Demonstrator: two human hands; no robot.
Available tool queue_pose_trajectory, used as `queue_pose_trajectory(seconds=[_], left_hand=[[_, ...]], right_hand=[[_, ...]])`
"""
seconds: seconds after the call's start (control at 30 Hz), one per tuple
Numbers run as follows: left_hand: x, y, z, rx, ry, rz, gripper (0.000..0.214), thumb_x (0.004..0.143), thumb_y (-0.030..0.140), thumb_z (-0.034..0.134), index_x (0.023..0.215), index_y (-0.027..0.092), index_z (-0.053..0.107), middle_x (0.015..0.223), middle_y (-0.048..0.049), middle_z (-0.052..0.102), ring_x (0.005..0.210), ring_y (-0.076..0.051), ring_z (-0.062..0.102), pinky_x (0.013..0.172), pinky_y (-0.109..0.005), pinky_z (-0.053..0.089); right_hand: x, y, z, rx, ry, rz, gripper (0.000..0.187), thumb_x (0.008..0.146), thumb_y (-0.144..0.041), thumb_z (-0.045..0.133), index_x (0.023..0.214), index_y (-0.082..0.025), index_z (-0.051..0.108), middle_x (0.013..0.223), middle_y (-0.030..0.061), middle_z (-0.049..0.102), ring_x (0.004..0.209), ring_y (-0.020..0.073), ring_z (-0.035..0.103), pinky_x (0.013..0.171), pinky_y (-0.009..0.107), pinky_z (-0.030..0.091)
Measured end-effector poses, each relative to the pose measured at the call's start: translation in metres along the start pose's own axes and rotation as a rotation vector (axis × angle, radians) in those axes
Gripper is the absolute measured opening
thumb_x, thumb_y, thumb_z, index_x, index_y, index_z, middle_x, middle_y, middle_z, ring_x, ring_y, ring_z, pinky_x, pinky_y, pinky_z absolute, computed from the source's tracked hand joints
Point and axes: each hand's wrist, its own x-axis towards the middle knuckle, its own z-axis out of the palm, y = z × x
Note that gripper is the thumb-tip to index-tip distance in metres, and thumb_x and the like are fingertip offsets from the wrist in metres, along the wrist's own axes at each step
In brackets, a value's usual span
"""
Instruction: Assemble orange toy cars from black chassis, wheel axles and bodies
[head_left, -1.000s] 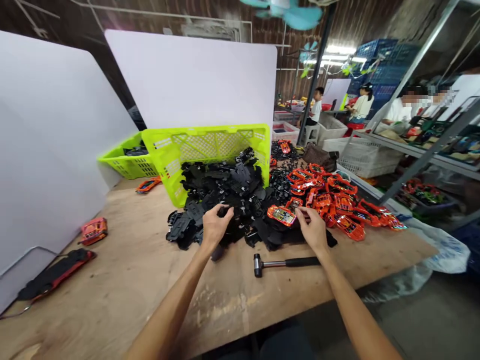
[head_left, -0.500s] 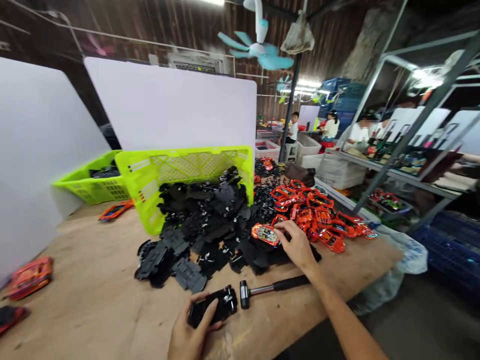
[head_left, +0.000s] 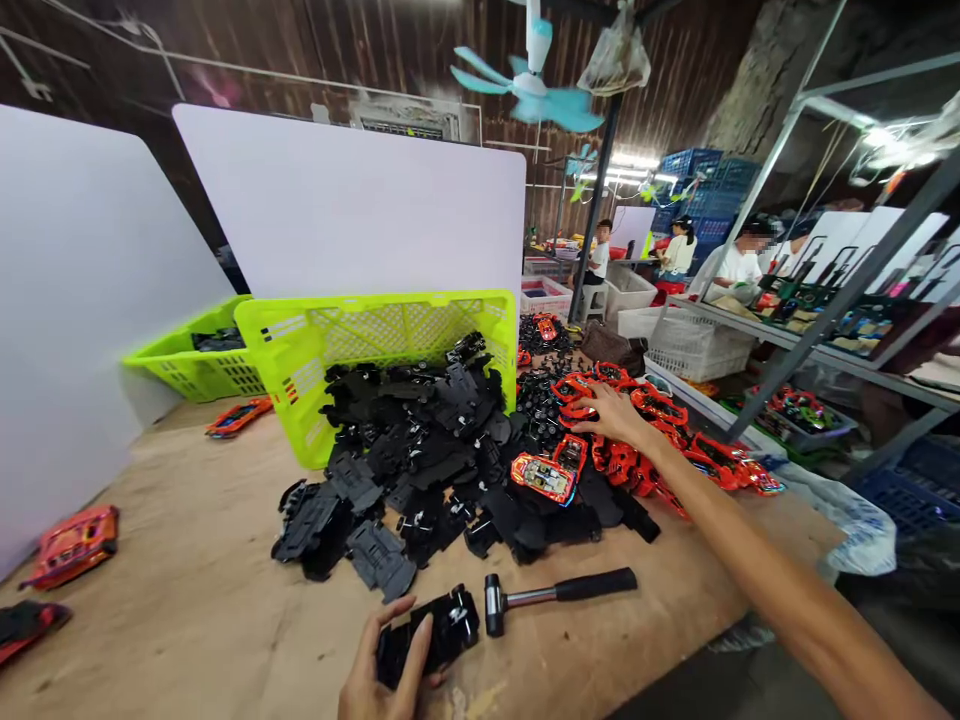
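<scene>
At the front of the table my left hand (head_left: 394, 660) is closed around a black toy car chassis (head_left: 454, 622). My right hand (head_left: 611, 412) reaches over the pile of red toy car body shells (head_left: 637, 465), its fingers spread on the shells at the pile's left side. Whether it grips one cannot be made out. One red shell (head_left: 544, 478), underside up with a pale inside, lies on the edge of the black parts. A hammer (head_left: 559, 592) with a black head and grip rests just right of the chassis. Many black chassis (head_left: 420, 430) spill from a tipped yellow-green crate (head_left: 292, 420).
Behind the crate stands a white panel (head_left: 360, 200). A second yellow-green crate (head_left: 172, 370) is at the left. Red cars (head_left: 75, 545) lie along the left side. Small black wheels (head_left: 536, 400) are heaped beside the shells. Several people sit at tables in the background.
My right hand has left the pale-lined red shell on the black parts and moved up and right onto the red pile. The left hand still holds the chassis.
</scene>
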Motion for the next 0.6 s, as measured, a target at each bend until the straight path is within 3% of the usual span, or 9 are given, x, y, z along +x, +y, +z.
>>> queue_pose_trajectory(seconds=[0.13,0.27,0.37,0.47,0.6], left_hand=[[-0.003,0.004,0.001,-0.042,0.027,-0.035,0.088,0.052,0.076,0.086,0.117,0.019,0.066,0.090,-0.0071,0.081,0.067,-0.031,0.079,0.060,-0.037,0.065],[-0.005,0.011,0.003,-0.060,-0.005,-0.047,0.085,0.055,0.075,0.085,0.116,0.019,0.065,0.092,-0.0089,0.081,0.062,-0.030,0.078,0.056,-0.035,0.063],[-0.005,0.014,0.004,-0.058,-0.019,-0.050,0.085,0.054,0.076,0.085,0.113,0.019,0.066,0.091,-0.0090,0.081,0.062,-0.029,0.077,0.058,-0.035,0.063],[-0.004,0.013,0.004,-0.047,-0.017,-0.053,0.087,0.053,0.077,0.085,0.115,0.019,0.066,0.092,-0.0089,0.081,0.062,-0.029,0.077,0.054,-0.034,0.062],[-0.005,0.011,0.003,-0.036,-0.021,-0.058,0.088,0.054,0.077,0.084,0.118,0.020,0.065,0.090,-0.0091,0.081,0.066,-0.031,0.078,0.052,-0.034,0.060]], right_hand=[[-0.015,0.032,-0.004,-0.059,0.016,0.028,0.026,0.098,-0.041,0.064,0.114,-0.026,0.077,0.131,0.0121,0.071,0.116,0.0315,0.064,0.096,0.042,0.051],[-0.044,0.056,-0.018,-0.122,0.026,0.110,0.025,0.096,-0.038,0.065,0.110,-0.021,0.076,0.115,0.0174,0.074,0.105,0.0363,0.067,0.087,0.046,0.052],[-0.051,0.053,-0.023,-0.141,0.034,0.156,0.041,0.094,-0.047,0.068,0.123,-0.018,0.070,0.117,0.0212,0.073,0.108,0.0415,0.066,0.087,0.051,0.052],[-0.034,0.035,-0.022,-0.126,0.055,0.140,0.056,0.095,-0.054,0.066,0.138,-0.019,0.061,0.136,0.0229,0.065,0.123,0.0429,0.060,0.095,0.053,0.049],[0.014,0.007,-0.007,-0.044,-0.005,0.030,0.058,0.093,-0.049,0.070,0.146,-0.029,0.058,0.145,0.0119,0.064,0.127,0.0334,0.062,0.098,0.041,0.050]])
